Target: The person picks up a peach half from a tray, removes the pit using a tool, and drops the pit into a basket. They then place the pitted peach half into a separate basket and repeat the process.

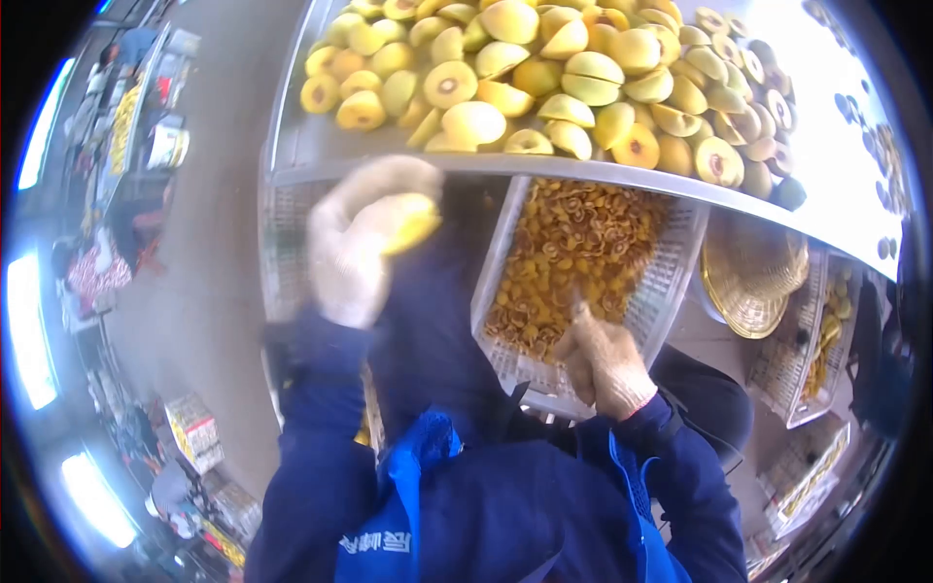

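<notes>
My left hand (352, 243), in a pale knit glove and blurred by motion, is closed around a yellow peach half (414, 222) just below the table's front edge. My right hand (610, 361), gloved too, is over the near part of a white plastic basket (685, 282). Its fingers are curled together, and what they grip, if anything, is too blurred to name. Brown and orange fruit scraps (573, 253) fill much of that basket. A big pile of halved yellow peaches (544, 87), several with the stone still in, lies on the metal table (321, 146) ahead.
The table's raised metal rim (622, 175) runs between the pile and the basket. To the right are a woven basket (758, 282) and another white crate (785, 364) with yellow fruit. A carton (194, 432) stands on the floor at left, and people work at tables farther off.
</notes>
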The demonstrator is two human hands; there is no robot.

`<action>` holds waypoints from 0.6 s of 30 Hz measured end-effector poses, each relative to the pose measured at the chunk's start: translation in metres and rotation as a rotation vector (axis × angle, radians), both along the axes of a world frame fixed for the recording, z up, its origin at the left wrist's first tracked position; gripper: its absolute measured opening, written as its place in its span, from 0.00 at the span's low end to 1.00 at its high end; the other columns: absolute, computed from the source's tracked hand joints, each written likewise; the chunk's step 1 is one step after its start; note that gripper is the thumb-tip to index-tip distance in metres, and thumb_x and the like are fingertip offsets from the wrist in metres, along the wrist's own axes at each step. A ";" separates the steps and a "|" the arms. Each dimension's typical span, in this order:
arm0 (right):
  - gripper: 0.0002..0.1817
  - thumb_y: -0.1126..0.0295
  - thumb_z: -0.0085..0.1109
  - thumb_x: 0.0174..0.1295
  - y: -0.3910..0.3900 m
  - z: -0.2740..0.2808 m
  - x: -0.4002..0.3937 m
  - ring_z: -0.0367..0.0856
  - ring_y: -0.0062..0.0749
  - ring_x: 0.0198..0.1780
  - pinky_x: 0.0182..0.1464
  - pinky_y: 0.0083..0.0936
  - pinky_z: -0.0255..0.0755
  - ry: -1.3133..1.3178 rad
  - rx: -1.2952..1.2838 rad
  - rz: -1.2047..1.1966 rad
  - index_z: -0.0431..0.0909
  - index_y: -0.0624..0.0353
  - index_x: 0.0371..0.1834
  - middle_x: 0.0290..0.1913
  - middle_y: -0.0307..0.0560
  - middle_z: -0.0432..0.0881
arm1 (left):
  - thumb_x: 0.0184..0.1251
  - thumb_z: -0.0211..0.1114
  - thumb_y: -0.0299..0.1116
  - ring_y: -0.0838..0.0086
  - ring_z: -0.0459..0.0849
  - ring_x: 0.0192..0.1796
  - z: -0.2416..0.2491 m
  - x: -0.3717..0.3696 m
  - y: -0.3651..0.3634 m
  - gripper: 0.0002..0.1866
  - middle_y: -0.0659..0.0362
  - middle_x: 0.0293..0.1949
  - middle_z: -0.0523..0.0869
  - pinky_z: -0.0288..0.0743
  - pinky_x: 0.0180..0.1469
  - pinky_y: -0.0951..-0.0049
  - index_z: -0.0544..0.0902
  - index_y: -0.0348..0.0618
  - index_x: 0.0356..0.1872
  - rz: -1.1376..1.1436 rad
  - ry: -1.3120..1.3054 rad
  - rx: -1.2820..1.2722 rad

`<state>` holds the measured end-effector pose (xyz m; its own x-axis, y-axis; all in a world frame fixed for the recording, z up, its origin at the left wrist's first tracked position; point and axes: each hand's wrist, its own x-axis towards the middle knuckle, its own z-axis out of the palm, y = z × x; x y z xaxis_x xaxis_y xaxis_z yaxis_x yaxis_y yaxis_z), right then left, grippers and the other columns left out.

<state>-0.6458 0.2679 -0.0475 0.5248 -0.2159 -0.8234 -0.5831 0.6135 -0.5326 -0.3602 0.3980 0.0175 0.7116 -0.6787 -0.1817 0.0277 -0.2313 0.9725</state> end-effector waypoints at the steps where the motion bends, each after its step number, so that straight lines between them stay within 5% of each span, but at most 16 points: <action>1: 0.34 0.43 0.46 0.88 0.000 0.004 0.003 0.66 0.25 0.11 0.15 0.28 0.58 -0.047 -0.064 -0.029 0.82 0.65 0.37 0.12 0.42 0.70 | 0.76 0.63 0.31 0.63 0.92 0.54 0.007 0.018 0.020 0.17 0.45 0.53 0.91 0.87 0.59 0.62 0.88 0.32 0.58 0.047 -0.295 0.200; 4: 0.33 0.44 0.46 0.88 -0.002 0.014 0.010 0.66 0.26 0.11 0.15 0.27 0.59 -0.287 -0.235 0.062 0.82 0.66 0.37 0.13 0.41 0.72 | 0.70 0.72 0.40 0.61 0.92 0.56 0.009 0.057 0.002 0.24 0.44 0.58 0.92 0.84 0.62 0.65 0.89 0.36 0.62 0.044 -0.699 0.270; 6: 0.30 0.46 0.50 0.88 -0.003 0.030 0.022 0.70 0.23 0.14 0.19 0.26 0.63 -0.200 -0.101 0.019 0.83 0.65 0.41 0.15 0.40 0.75 | 0.71 0.72 0.50 0.55 0.91 0.62 -0.002 0.059 -0.041 0.30 0.44 0.64 0.89 0.84 0.65 0.60 0.86 0.43 0.68 -0.136 -0.896 0.412; 10: 0.25 0.49 0.54 0.87 -0.003 0.041 0.030 0.72 0.20 0.18 0.24 0.24 0.66 -0.229 -0.260 0.039 0.85 0.63 0.47 0.18 0.39 0.76 | 0.66 0.75 0.55 0.52 0.89 0.61 -0.034 0.041 -0.072 0.34 0.50 0.58 0.90 0.82 0.64 0.54 0.85 0.51 0.69 -0.259 -1.129 0.600; 14: 0.22 0.50 0.55 0.87 -0.011 0.049 0.037 0.73 0.18 0.21 0.25 0.23 0.66 -0.216 -0.320 -0.027 0.84 0.60 0.49 0.21 0.37 0.77 | 0.63 0.77 0.55 0.52 0.88 0.60 -0.032 0.032 -0.085 0.33 0.53 0.52 0.91 0.82 0.63 0.52 0.85 0.56 0.68 -0.341 -1.392 0.516; 18: 0.22 0.51 0.56 0.87 -0.016 0.051 0.038 0.74 0.17 0.22 0.27 0.21 0.66 -0.250 -0.262 -0.055 0.84 0.62 0.48 0.23 0.36 0.78 | 0.65 0.75 0.52 0.52 0.89 0.58 -0.044 0.045 -0.104 0.29 0.54 0.54 0.92 0.86 0.57 0.54 0.85 0.59 0.67 -0.233 -1.130 0.427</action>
<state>-0.6076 0.2518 0.0030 0.6847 -0.4361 -0.5839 -0.3849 0.4638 -0.7979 -0.3155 0.2939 -0.0266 0.4827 -0.8478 0.2197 -0.8654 -0.4233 0.2681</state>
